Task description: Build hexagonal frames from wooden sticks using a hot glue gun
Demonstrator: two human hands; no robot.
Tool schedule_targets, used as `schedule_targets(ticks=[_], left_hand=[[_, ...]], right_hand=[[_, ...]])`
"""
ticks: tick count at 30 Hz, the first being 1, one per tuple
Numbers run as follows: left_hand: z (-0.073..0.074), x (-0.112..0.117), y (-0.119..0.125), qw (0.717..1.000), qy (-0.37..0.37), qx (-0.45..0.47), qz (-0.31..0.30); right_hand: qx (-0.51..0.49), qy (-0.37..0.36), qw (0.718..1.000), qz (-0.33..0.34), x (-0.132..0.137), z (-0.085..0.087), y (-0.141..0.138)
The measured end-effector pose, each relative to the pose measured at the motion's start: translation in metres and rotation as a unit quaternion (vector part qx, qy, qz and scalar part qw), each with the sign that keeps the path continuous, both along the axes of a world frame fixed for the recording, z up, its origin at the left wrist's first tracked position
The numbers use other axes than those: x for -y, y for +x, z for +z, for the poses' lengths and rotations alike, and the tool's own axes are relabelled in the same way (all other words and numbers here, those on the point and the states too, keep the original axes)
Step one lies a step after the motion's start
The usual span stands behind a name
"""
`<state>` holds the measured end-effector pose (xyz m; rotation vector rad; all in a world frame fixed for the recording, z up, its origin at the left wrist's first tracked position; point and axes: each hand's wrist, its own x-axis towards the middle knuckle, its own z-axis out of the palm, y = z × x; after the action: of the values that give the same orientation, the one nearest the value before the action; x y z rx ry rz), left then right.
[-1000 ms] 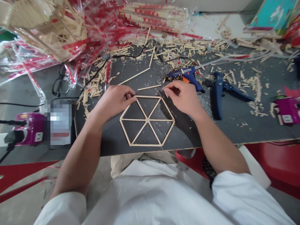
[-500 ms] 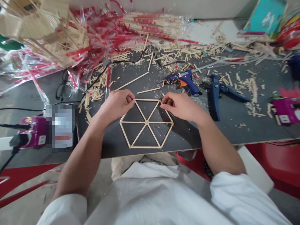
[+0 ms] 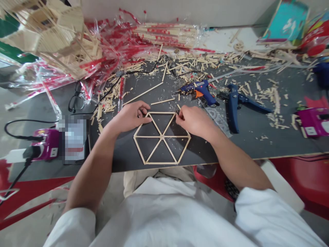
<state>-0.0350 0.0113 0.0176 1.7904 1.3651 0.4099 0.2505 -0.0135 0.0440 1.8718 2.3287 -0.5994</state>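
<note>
Both hands have slid slightly lower on the frame since the earlier view, and the whole scene sits a little lower and turned in the head camera. The left hand [image 3: 130, 117] now lies at the upper-left corner of a hexagon of craft sticks [image 3: 161, 163], with its curled left fingers [image 3: 148, 115] on the joint. The right hand [image 3: 195, 120] is at the upper-right corner, its bunched right fingertips [image 3: 177, 116] touching the sticks there. Neither hand is clearly open, but I cannot tell whether either one is gripping. The hexagon lies flat on the dark table [image 3: 123, 161], close to the front edge, with six spokes meeting at its centre. Just above it are a short loose stick [image 3: 158, 101] and a longer loose stick [image 3: 142, 93]. Past the right hand are a blue hot glue gun [image 3: 202, 92] with an orange trigger and a dark blue plier-like tool [image 3: 233, 108]. Stick offcuts [image 3: 110, 103] are scattered along the table, below red-printed plastic wrap [image 3: 110, 37] and a built stick model [image 3: 64, 41]. Black glasses [image 3: 76, 102] lie to the left.
</note>
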Motion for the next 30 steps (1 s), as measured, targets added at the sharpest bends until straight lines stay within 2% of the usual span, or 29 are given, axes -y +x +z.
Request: schedule_targets(ticks=[3, 5, 6, 8, 10, 12, 14, 16, 19, 22, 24, 27, 30], left_hand=[[0.005, -0.002, -0.001, 1.000, 0.007, -0.004, -0.021], [0.014, -0.004, -0.002, 0.999, -0.003, 0.048, -0.020], [0.021, -0.004, -0.002, 0.996, -0.003, 0.086, -0.008], [0.037, -0.002, -0.002, 0.986, 0.032, 0.163, 0.032], [0.053, 0.004, 0.000, 0.966, 0.121, 0.218, 0.071], [0.065, 0.014, 0.004, 0.933, 0.230, 0.257, 0.098], [0.069, 0.026, 0.008, 0.894, 0.332, 0.282, 0.108], [0.065, 0.036, 0.012, 0.862, 0.402, 0.296, 0.091], [0.050, 0.043, 0.013, 0.839, 0.444, 0.309, 0.058], [0.039, 0.044, 0.013, 0.835, 0.451, 0.314, 0.036], [0.036, 0.044, 0.013, 0.837, 0.451, 0.310, 0.017], [0.038, 0.047, 0.015, 0.839, 0.460, 0.291, -0.012], [0.040, 0.050, 0.019, 0.840, 0.475, 0.261, -0.022]], right_hand=[[-0.058, 0.042, 0.997, -0.013, -0.002, 0.005, 0.001], [-0.148, 0.087, 0.985, -0.016, -0.003, 0.009, 0.005], [-0.214, 0.113, 0.970, -0.014, -0.004, 0.011, 0.008], [-0.365, 0.165, 0.916, 0.004, -0.006, 0.015, 0.012], [-0.493, 0.215, 0.843, 0.034, -0.007, 0.020, 0.014], [-0.561, 0.257, 0.784, 0.062, -0.007, 0.023, 0.014], [-0.585, 0.293, 0.753, 0.076, -0.005, 0.024, 0.011], [-0.585, 0.320, 0.741, 0.081, -0.001, 0.021, 0.009], [-0.578, 0.323, 0.744, 0.090, 0.006, 0.014, 0.008], [-0.565, 0.296, 0.760, 0.120, 0.010, 0.008, 0.009], [-0.546, 0.307, 0.765, 0.149, 0.010, 0.007, 0.009], [-0.498, 0.384, 0.756, 0.180, 0.009, 0.009, 0.004], [-0.464, 0.463, 0.729, 0.199, 0.010, 0.011, -0.003]])
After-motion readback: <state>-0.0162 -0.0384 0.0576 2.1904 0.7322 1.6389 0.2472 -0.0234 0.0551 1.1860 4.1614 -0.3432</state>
